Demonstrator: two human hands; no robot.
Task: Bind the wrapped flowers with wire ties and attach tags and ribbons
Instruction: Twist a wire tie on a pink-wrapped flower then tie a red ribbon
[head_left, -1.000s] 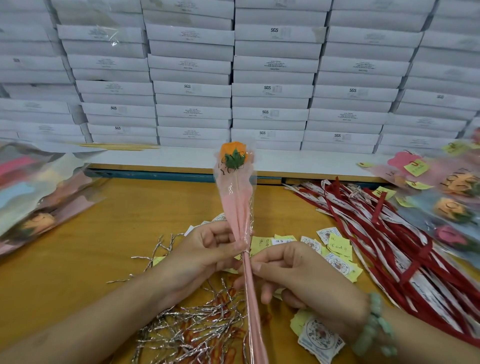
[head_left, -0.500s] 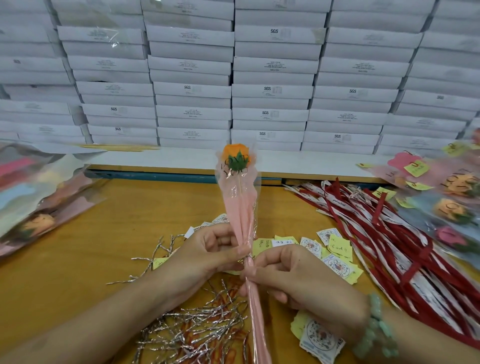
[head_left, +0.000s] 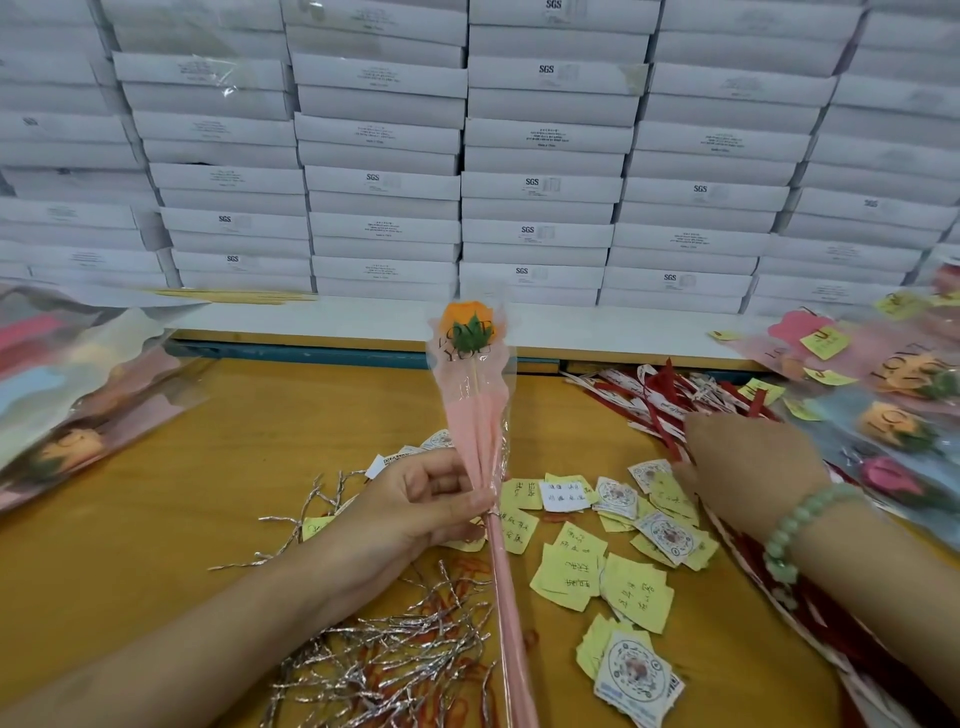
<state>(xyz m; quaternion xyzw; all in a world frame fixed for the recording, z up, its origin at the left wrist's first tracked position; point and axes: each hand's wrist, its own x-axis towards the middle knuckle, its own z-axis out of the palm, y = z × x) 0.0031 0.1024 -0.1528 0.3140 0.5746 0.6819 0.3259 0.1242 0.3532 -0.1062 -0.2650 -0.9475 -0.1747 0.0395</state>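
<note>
Boxes (head_left: 540, 187), white and stacked in tall rows, fill the back of what we see. Below them runs our wooden table (head_left: 208, 467). On its left edge lies a heap (head_left: 67, 395) of wrapped flowers in clear and pastel film, and a second heap (head_left: 893, 395) lies on its right edge, some with yellow notes on them. Red and white ribbons (head_left: 660, 400) spread in a long band down the right side of the table. Silver ties (head_left: 384, 660) lie tangled near us, left of centre. Tags (head_left: 628, 592), yellow slips and printed round-patterned ones, are scattered between the ties and the ribbons.

We hold one flower (head_left: 475, 410) upright over the middle of the table, its orange head up and its pink wrap narrowing to a long stem that runs down past the bottom edge. Our left hand (head_left: 415, 509) pinches it at the neck of the wrap, fingers curled round it. A tie (head_left: 493, 514) sits on the stem just at that pinch.

Our right hand (head_left: 748, 467), well apart from the flower, lies over the ribbons with its back to us; its fingers are hidden, so we cannot tell whether it grips anything. A green bracelet (head_left: 795, 525) circles that wrist.
</note>
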